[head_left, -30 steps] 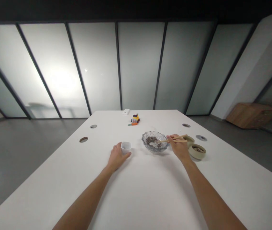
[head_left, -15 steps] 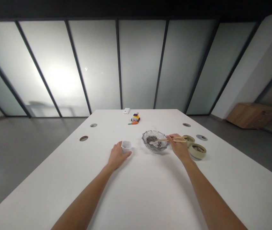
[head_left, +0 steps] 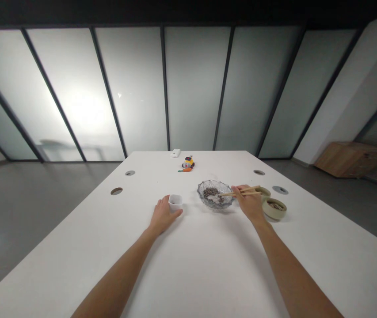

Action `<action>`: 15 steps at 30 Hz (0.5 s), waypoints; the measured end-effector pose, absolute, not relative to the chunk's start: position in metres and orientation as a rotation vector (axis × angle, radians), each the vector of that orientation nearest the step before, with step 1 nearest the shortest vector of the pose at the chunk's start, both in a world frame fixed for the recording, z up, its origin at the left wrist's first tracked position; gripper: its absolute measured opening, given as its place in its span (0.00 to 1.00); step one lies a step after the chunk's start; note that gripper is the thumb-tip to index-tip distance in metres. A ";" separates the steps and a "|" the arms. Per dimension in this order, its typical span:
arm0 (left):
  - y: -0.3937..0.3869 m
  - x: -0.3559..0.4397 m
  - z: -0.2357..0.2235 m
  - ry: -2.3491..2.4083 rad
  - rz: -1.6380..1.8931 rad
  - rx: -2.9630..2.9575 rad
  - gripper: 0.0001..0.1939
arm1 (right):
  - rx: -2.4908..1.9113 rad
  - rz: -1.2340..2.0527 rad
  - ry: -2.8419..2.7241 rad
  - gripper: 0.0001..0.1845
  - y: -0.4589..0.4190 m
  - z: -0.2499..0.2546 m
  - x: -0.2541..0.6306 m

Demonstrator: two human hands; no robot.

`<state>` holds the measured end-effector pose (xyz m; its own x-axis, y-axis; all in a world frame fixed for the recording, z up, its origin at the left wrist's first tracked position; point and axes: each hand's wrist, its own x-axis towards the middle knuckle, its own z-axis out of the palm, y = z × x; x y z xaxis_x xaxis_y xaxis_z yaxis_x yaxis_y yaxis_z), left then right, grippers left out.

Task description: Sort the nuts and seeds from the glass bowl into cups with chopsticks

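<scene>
My left hand (head_left: 163,215) is curled around the side of a small white cup (head_left: 175,201), which stands on the white table (head_left: 188,256). A few small dark bits seem to lie inside the cup. In my right hand (head_left: 248,204) is a pair of wooden chopsticks (head_left: 241,192). Their tips reach into a clear, scalloped glass bowl (head_left: 215,205) holding many small dark brown pieces (head_left: 212,193). Whether the tips pinch a piece is too small to tell.
Beside my right hand stand two olive-green round containers, the nearer one (head_left: 275,213) holding brownish pieces and the farther one (head_left: 264,192) partly hidden. Farther back lie a yellow toy car (head_left: 188,162), an orange toy carrot (head_left: 187,169) and a white object (head_left: 175,153). Round holes pierce the tabletop.
The chopstick tips have shifted slightly within the glass bowl, and the sticks look a little more spread at the back. My left hand stays on the white cup.
</scene>
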<state>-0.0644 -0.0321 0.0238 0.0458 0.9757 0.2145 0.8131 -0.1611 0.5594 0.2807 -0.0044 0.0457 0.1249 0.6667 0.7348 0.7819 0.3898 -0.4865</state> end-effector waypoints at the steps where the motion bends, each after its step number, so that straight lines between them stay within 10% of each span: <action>1: -0.033 -0.064 0.025 1.825 0.797 2.039 0.26 | -1.321 -0.131 -1.591 0.37 -0.005 0.046 0.280; 15: -0.032 -0.063 0.026 1.827 0.765 2.061 0.27 | -1.274 -0.132 -1.636 0.35 -0.001 0.041 0.281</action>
<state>-0.0632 -0.0318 0.0261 0.0587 0.9781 0.1995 0.8286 -0.1591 0.5367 0.2805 -0.0012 0.0406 0.0733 0.6614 0.7464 0.7726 0.4356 -0.4619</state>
